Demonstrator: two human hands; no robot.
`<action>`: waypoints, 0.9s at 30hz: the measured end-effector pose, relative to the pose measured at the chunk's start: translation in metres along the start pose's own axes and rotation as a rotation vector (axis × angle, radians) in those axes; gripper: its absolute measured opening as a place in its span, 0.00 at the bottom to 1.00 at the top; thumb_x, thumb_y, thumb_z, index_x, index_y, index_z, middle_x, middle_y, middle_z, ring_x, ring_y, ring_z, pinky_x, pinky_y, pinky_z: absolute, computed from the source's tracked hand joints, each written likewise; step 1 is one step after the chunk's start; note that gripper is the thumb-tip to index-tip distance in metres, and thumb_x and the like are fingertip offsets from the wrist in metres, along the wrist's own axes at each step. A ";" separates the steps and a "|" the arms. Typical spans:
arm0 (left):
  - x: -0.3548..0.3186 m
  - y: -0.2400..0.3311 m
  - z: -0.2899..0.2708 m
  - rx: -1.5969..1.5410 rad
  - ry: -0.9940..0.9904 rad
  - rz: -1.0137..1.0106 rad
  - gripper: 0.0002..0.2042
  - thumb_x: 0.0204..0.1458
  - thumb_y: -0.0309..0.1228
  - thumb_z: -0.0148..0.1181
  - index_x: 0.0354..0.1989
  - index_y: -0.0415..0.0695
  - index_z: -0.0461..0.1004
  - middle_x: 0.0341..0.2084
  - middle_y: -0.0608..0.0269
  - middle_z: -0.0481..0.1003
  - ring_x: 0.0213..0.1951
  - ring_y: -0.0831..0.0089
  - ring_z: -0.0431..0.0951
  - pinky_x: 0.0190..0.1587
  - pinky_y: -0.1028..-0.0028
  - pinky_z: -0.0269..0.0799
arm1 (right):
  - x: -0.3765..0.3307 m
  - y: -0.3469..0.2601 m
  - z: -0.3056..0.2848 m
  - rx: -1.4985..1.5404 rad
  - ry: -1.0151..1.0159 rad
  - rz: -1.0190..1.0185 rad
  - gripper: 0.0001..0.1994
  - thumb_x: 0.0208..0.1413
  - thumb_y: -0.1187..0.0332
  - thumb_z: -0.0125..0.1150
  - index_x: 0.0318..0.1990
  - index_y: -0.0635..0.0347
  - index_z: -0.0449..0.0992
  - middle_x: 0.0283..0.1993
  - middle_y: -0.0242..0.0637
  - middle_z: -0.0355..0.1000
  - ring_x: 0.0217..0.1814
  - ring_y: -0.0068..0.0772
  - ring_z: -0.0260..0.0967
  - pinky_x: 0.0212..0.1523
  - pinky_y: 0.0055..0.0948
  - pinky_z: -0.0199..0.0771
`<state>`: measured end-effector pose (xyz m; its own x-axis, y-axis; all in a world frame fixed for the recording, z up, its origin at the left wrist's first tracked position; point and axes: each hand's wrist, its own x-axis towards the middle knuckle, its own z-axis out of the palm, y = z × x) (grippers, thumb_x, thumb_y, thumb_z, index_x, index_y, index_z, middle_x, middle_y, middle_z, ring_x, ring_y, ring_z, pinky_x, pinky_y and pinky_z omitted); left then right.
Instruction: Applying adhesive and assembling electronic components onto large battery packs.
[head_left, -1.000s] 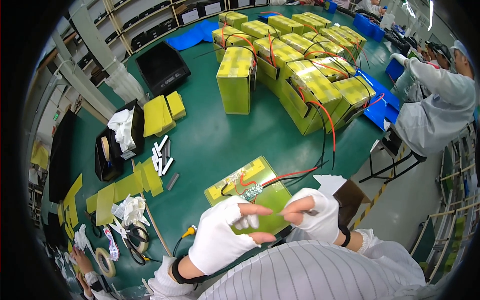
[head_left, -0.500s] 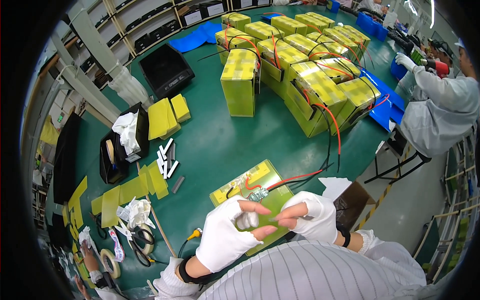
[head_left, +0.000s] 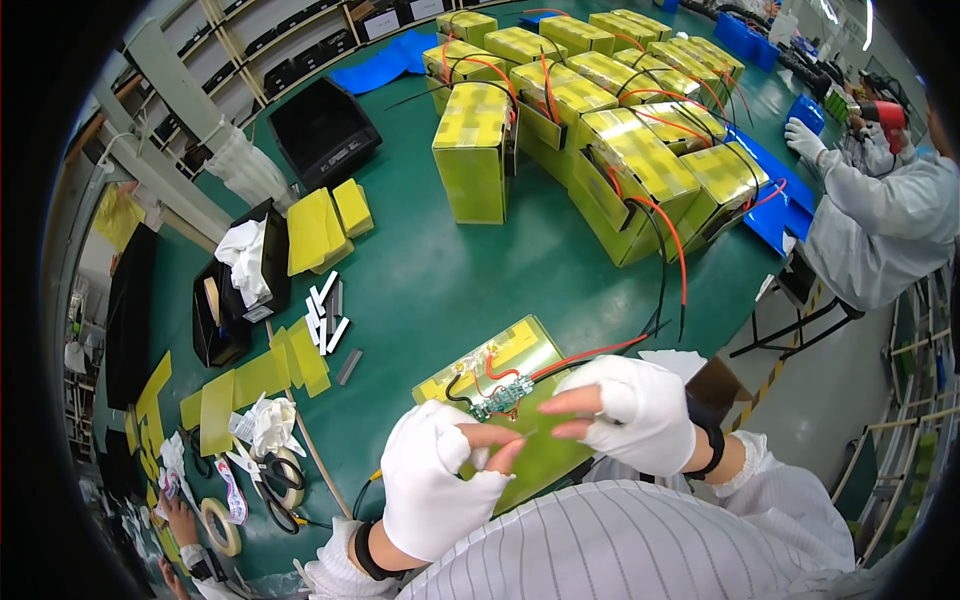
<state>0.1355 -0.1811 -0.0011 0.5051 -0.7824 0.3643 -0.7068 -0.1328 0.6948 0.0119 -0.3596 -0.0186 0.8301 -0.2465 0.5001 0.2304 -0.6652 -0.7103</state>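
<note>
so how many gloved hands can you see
3: the wearer's left hand and right hand over the yellow pack, and a co-worker's hand far right; others may be hidden.

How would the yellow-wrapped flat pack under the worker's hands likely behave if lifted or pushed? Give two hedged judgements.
The flat pack looks boxy and rigid, so it probably slides rather than rolls. Its red wire seems floppy and may trail or snag.

Far across the green table stand many box-shaped battery packs wrapped in yellow-green film (head_left: 610, 110), some with red and black wires. One flat pack in the same wrap (head_left: 520, 365) lies near, partly under the hands. At the near right table edge sits an open brown cardboard box (head_left: 722, 385).
</note>
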 end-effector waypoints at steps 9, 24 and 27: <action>0.004 -0.008 0.000 0.044 -0.084 0.013 0.14 0.33 0.26 0.74 0.30 0.50 0.77 0.19 0.69 0.67 0.23 0.68 0.69 0.28 0.69 0.64 | 0.009 0.009 0.009 0.024 -0.160 -0.041 0.10 0.37 0.75 0.72 0.31 0.54 0.78 0.28 0.34 0.72 0.27 0.37 0.70 0.27 0.30 0.69; 0.012 -0.037 0.012 0.094 -0.268 -0.370 0.13 0.32 0.37 0.77 0.22 0.49 0.76 0.21 0.69 0.71 0.31 0.63 0.69 0.30 0.65 0.67 | 0.022 0.040 -0.006 0.169 -0.405 0.141 0.17 0.39 0.68 0.75 0.40 0.50 0.77 0.35 0.33 0.71 0.30 0.35 0.70 0.28 0.32 0.67; 0.007 -0.049 0.016 0.035 -0.239 -0.201 0.14 0.33 0.37 0.76 0.20 0.48 0.74 0.18 0.67 0.70 0.29 0.62 0.69 0.31 0.65 0.67 | 0.024 0.045 -0.001 0.183 -0.370 0.078 0.18 0.39 0.69 0.74 0.41 0.50 0.77 0.33 0.32 0.71 0.30 0.36 0.70 0.28 0.33 0.67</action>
<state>0.1658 -0.1900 -0.0421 0.5085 -0.8588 0.0629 -0.6235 -0.3168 0.7148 0.0413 -0.3957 -0.0381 0.9672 0.0005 0.2538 0.2186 -0.5101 -0.8319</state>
